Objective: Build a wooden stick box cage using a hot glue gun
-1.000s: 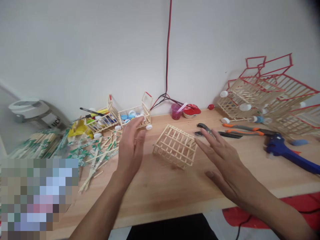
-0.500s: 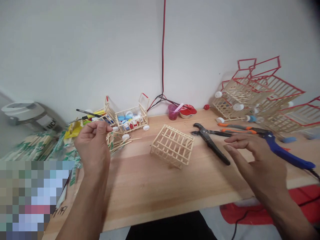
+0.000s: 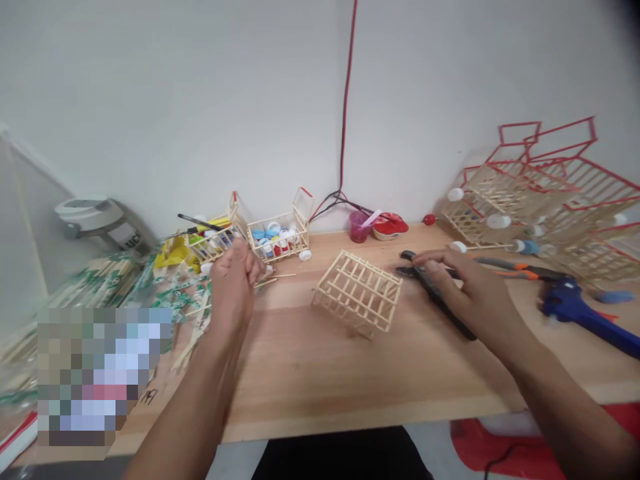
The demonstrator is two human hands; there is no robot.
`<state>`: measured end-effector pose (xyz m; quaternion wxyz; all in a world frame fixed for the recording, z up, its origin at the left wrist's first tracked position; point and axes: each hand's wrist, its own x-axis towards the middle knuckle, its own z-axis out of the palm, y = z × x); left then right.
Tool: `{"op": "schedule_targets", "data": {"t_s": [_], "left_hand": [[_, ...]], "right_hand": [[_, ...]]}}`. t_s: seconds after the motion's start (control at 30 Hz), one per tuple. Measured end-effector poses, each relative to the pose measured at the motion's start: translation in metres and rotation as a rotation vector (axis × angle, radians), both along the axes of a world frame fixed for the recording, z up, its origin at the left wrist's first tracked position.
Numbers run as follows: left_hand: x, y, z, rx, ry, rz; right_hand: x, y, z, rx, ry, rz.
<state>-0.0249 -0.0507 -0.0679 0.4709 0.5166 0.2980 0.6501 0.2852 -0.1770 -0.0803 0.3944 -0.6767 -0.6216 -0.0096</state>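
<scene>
A small basket frame of thin wooden sticks (image 3: pixel 357 290) sits tilted on the table between my hands. To its left, my left hand (image 3: pixel 235 270) is raised with its fingers curled closed; whatever may be inside them is hidden. My right hand (image 3: pixel 465 283) hovers by the black-handled pliers (image 3: pixel 440 300), fingers stretched out and thumb apart, covering part of the tool. Beyond my left hand stands a little stick cart (image 3: pixel 285 233) filled with coloured bottle caps (image 3: pixel 273 230).
At right are orange-handled pliers (image 3: pixel 510 270), a blue glue gun (image 3: pixel 585 310) and stacked red-trimmed stick carts (image 3: pixel 530 180). A purple cup (image 3: pixel 359 228) and a dish of red paint (image 3: pixel 390 227) stand by the wall. Packaged sticks (image 3: pixel 100 287) lie left.
My right hand has moved left over the black-handled pliers. My left hand has turned, still closed. The whole view has shifted, so the table items appear further right.
</scene>
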Motion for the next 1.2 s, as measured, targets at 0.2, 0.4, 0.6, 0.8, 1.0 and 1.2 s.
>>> {"op": "schedule_targets", "data": {"t_s": [0.2, 0.4, 0.6, 0.8, 1.0, 1.2], "left_hand": [[0.002, 0.004, -0.018, -0.061, 0.197, -0.164], [-0.001, 0.002, -0.016, 0.040, 0.540, -0.034], [-0.004, 0.009, -0.023, -0.026, 0.764, -0.145], [-0.004, 0.010, -0.028, 0.001, 0.946, -0.009], [-0.008, 0.010, -0.022, 0.041, 1.040, 0.138], [-0.011, 0.016, -0.028, 0.052, 0.966, 0.005]], "right_hand": [[-0.011, 0.049, 0.006, -0.190, 0.131, 0.195], [-0.002, 0.075, -0.013, -0.389, 0.517, 0.245], [0.000, 0.074, -0.035, -0.612, 0.970, 0.306], [-0.003, 0.066, -0.037, -0.700, 1.078, 0.273], [-0.009, 0.064, -0.031, -0.714, 1.164, 0.243], [-0.018, 0.064, -0.037, -0.514, 1.130, 0.199]]}}
